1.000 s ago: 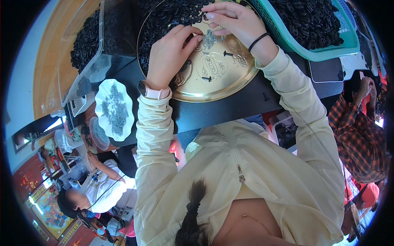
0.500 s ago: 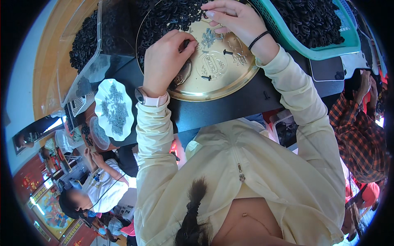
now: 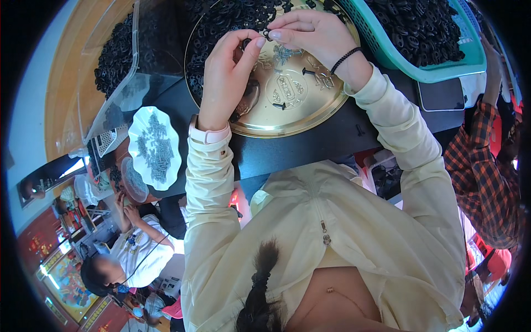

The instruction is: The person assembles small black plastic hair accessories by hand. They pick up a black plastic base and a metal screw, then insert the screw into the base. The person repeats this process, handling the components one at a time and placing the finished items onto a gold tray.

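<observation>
Above a round gold tray, my two hands meet fingertip to fingertip. My right hand pinches a small black plastic part between thumb and index finger. Beside it, my left hand has thumb and forefinger drawn together; whatever is between them is too small to make out. A heap of black plastic parts covers the tray's far left side. Small silver screws lie in a loose pile under my right hand. Two separate dark pieces rest nearer me, one piece by the embossed pattern, another piece lower down.
A white scalloped dish of screws stands left of the tray. Farther left is a clear plastic box beside more black parts. At right sits a teal basket full of black parts, with a phone-like slab below. Other people sit on both sides.
My right hand has come down and inward, now showing a black part at its fingertips. My left hand has moved slightly up and right to meet it.
</observation>
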The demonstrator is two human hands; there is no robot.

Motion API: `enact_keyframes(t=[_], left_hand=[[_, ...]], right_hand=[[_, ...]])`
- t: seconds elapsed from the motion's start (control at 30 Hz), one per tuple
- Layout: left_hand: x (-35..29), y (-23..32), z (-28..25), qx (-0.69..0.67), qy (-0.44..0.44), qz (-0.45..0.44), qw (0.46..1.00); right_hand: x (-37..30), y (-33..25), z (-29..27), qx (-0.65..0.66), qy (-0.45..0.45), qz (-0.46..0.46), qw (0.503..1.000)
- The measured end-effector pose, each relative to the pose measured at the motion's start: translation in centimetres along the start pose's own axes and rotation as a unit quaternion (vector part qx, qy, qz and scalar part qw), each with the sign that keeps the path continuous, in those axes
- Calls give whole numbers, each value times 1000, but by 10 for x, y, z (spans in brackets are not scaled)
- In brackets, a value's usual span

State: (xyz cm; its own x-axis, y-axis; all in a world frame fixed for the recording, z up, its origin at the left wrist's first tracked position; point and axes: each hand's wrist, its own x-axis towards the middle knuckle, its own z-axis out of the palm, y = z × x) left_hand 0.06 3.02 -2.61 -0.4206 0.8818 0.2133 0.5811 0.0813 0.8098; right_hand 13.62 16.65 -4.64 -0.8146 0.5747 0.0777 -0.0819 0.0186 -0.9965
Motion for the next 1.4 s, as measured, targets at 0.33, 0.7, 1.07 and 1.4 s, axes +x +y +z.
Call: enact_keyframes(t=[0.33, 0.7, 1.07, 1.4], left_hand=[[-2, -3, 5, -77, -26, -61, 995], [-3, 12, 6, -214, 3, -142, 966], [-5, 13, 4, -156, 38, -98, 982], [2, 11, -3, -180, 23, -121, 976]], right_hand=[[-4, 8, 10, -74, 44, -77, 993], [-4, 5, 11, -58, 71, -68, 993], [-11, -7, 13, -183, 66, -102, 976], [-3, 4, 9, -28, 43, -42, 998]])
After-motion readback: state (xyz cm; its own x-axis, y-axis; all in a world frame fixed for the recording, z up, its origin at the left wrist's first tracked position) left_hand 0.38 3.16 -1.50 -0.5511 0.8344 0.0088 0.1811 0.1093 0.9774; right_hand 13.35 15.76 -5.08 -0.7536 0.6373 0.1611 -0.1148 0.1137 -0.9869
